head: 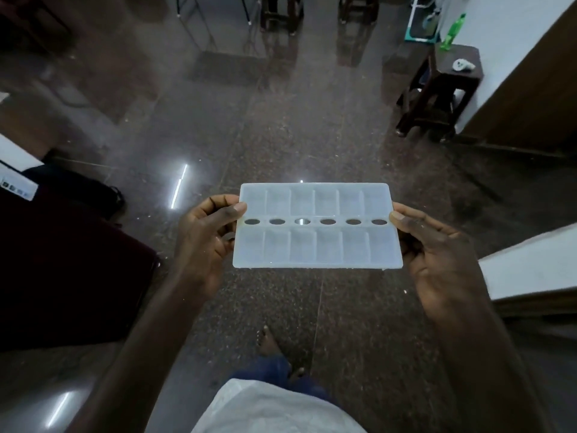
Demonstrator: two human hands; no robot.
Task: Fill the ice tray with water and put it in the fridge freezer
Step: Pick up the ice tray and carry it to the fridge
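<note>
Both hands hold the ice tray (327,250) level
Left hand (203,242) and right hand (437,248) each pinch a short end from above and below, so nothing spills

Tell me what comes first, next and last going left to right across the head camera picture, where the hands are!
Left hand → translucent white plastic ice tray, pinched at both short ends and held over the floor → right hand.
</note>
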